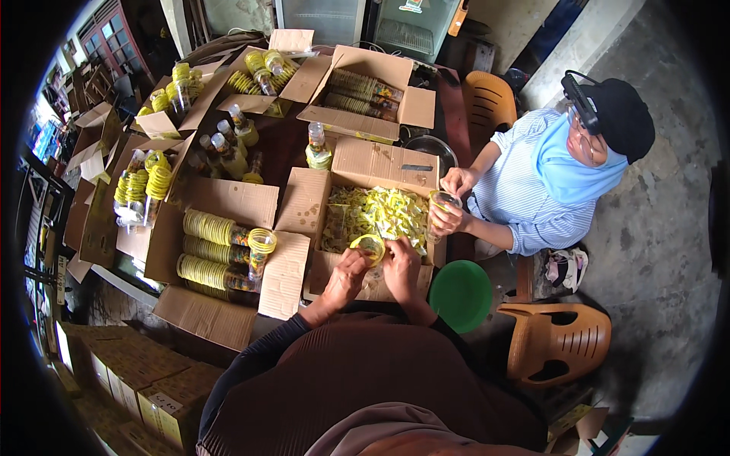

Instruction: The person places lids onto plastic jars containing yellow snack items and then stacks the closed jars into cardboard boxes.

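Note:
My left hand is closed around a clear plastic cup with a yellow rim, held over the near side of an open cardboard box. Close to the cup's right side is my right hand, its fingers bent together. Whatever lies between those fingers is too small to make out. Crumpled yellow-and-white scraps fill the box beneath. To the left, another open carton holds long stacks of yellow-rimmed cups. A short upright stack of such cups leans at that carton's right edge.
A co-worker at the right holds a clear cup in both hands. Beside my right arm sits a green basin, with an orange chair beyond it. More cartons of stacked cups stand at the far side and left.

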### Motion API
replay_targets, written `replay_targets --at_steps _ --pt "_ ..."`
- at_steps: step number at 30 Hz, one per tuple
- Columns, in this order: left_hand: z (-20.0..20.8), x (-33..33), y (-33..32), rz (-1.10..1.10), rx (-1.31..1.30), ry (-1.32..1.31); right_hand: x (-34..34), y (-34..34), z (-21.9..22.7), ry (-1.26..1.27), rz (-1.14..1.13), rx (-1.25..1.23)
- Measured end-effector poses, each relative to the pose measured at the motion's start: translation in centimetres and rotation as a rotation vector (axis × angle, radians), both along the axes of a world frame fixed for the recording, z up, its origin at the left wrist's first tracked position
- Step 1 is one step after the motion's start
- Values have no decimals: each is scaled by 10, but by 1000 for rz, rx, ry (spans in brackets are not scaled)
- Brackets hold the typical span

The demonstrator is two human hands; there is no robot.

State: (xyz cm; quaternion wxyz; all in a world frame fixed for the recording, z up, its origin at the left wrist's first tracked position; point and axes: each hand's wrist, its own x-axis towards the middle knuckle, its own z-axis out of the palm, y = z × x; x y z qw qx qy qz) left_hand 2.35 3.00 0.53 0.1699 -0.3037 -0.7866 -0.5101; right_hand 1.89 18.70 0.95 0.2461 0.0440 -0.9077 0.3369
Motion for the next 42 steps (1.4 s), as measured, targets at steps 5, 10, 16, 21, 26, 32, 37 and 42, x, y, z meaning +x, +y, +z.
replay_targets --at_steps 5,10,16,21,26,32,37,42 --pt "4 -7 -2 137 23 -69 -2 -7 12 -24 60 -111" --pt "-4 -11 -6 175 5 -131 7 -11 13 23 111 -86" --pt "-7 -13 -6 180 -24 -57 21 -10 27 42 77 -21" --pt "1 -4 1 -19 16 -63 9 -4 10 -5 20 -16" --pt "0 -13 -5 25 14 -64 15 -5 17 -44 0 -207" --pt "-13 -17 -10 -2 48 -24 25 -13 23 16 16 -109" --pt "-10 -10 -9 -58 23 -85 14 -15 17 -47 -36 -4" --pt "-4 -13 -11 -42 7 -76 4 -3 4 -89 -3 -170"
